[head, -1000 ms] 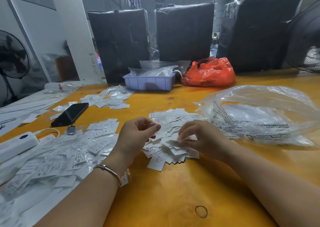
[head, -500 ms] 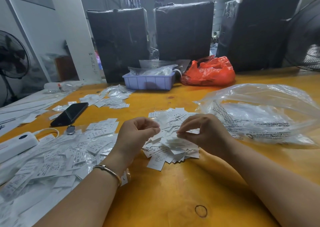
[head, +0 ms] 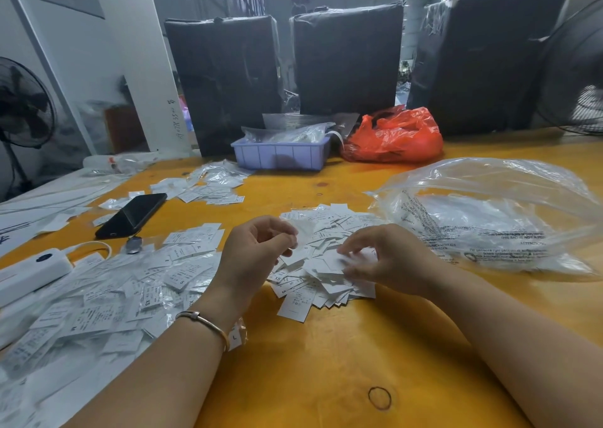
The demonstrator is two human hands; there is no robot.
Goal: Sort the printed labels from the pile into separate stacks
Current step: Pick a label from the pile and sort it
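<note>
A loose pile of small white printed labels point(head: 321, 264) lies on the yellow table point(head: 326, 362) in front of me. My left hand point(head: 257, 254) hovers at the pile's left edge with curled fingers and pinches a few labels between thumb and fingers. My right hand point(head: 385, 258) rests on the pile's right side, its curled fingertips pressing down on a label. To the left spreads a wide layer of sorted labels point(head: 107, 294), some under clear plastic. A smaller group of labels point(head: 208, 189) lies further back.
A black phone point(head: 132, 215) and a white power bank point(head: 32, 271) lie at left. A large clear plastic bag point(head: 489, 218) sits at right. Behind are a lilac tray point(head: 280, 156), a red bag point(head: 394, 137) and black wrapped bales point(head: 346, 59). A rubber band point(head: 379, 397) lies near me.
My right hand lifted off the pile half a second ago and has come back down onto it. My left hand stays at the pile's left edge with its fingers shifting slightly.
</note>
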